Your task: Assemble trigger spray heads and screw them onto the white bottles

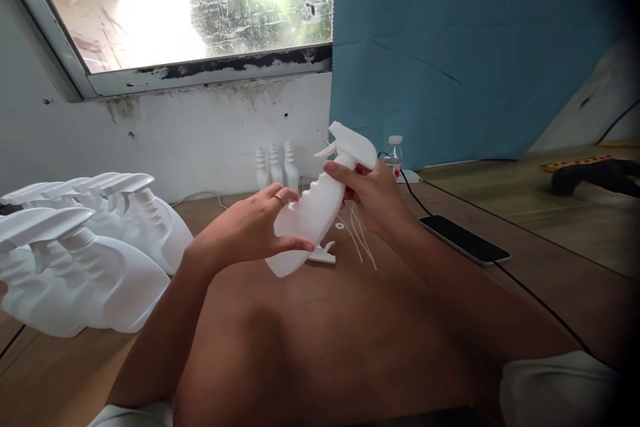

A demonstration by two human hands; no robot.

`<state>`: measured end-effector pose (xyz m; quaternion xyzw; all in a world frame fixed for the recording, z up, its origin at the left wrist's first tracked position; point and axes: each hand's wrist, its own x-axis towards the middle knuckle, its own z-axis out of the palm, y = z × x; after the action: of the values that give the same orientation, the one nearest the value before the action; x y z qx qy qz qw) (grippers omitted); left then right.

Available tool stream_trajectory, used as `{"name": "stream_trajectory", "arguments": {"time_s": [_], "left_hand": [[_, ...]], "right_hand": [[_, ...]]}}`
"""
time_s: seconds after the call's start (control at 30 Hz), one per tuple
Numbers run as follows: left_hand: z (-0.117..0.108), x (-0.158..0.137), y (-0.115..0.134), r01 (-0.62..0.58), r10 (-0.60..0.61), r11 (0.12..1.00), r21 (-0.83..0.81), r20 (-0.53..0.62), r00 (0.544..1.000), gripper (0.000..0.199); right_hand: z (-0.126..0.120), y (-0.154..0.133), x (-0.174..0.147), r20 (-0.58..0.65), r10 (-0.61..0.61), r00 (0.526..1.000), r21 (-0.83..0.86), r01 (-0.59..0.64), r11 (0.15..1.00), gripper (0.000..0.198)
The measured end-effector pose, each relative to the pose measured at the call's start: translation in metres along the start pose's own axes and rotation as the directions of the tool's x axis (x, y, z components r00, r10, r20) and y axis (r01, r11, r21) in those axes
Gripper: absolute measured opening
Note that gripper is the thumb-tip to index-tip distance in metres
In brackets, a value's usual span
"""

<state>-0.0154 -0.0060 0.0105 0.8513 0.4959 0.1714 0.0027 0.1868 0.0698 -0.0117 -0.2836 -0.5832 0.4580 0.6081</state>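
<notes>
A white plastic spray bottle is held tilted above the brown table, its trigger head toward the upper right. My left hand grips the bottle's body, thumb across the near side and a ring on one finger. At the neck, just under the trigger head, my right hand is closed with the thumb along the collar. Below the bottle lie a loose white trigger part, a small white washer and thin white tubes. Whether the head sits fully on the neck I cannot tell.
Several white spray bottles with heads stand in rows at the left. Bottles without heads stand by the wall. A clear drink bottle is behind my right hand. A phone with a black cable lies at the right.
</notes>
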Motion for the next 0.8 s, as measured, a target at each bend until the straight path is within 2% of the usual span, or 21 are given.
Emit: {"name": "stream_trajectory", "arguments": {"time_s": [0.07, 0.17, 0.23, 0.3, 0.43, 0.5, 0.63, 0.7, 0.8], "left_hand": [[0.009, 0.011, -0.011, 0.022, -0.017, 0.996, -0.084, 0.067, 0.998, 0.074], [0.018, 0.024, -0.030, 0.078, -0.008, 0.946, -0.314, 0.217, 0.976, 0.072], [0.022, 0.028, -0.041, 0.112, 0.077, 0.853, -0.509, 0.337, 0.938, 0.068], [0.025, 0.031, -0.050, 0.147, 0.176, 0.751, -0.644, 0.410, 0.895, 0.068], [0.030, 0.031, -0.066, 0.218, 0.236, 0.660, -0.719, 0.474, 0.848, 0.062], [0.033, 0.030, -0.077, 0.264, 0.278, 0.596, -0.758, 0.503, 0.818, 0.062], [0.036, 0.026, -0.093, 0.334, 0.373, 0.437, -0.835, 0.506, 0.777, 0.066], [0.037, 0.024, -0.095, 0.362, 0.404, 0.363, -0.858, 0.495, 0.769, 0.069], [0.040, 0.024, -0.095, 0.393, 0.419, 0.275, -0.878, 0.477, 0.773, 0.070]], "right_hand": [[0.001, 0.002, 0.000, -0.017, -0.010, 1.000, 0.002, 0.010, 1.000, 0.038], [0.002, 0.003, -0.003, 0.011, -0.030, 1.000, 0.020, 0.029, 0.999, 0.036], [0.003, 0.004, -0.005, 0.055, -0.039, 0.998, 0.039, 0.037, 0.999, 0.035], [0.003, 0.006, -0.004, 0.110, -0.017, 0.994, 0.078, 0.008, 0.997, 0.034], [0.002, 0.009, 0.000, 0.225, 0.077, 0.971, 0.164, -0.115, 0.980, 0.031], [0.000, 0.010, 0.002, 0.316, 0.071, 0.946, 0.169, -0.130, 0.977, 0.031], [-0.007, 0.008, 0.003, 0.500, 0.015, 0.866, 0.157, -0.108, 0.982, 0.038], [-0.011, 0.007, 0.005, 0.528, -0.019, 0.849, 0.169, -0.083, 0.982, 0.042], [-0.015, 0.008, 0.009, 0.530, -0.129, 0.838, 0.201, 0.024, 0.979, 0.041]]}}
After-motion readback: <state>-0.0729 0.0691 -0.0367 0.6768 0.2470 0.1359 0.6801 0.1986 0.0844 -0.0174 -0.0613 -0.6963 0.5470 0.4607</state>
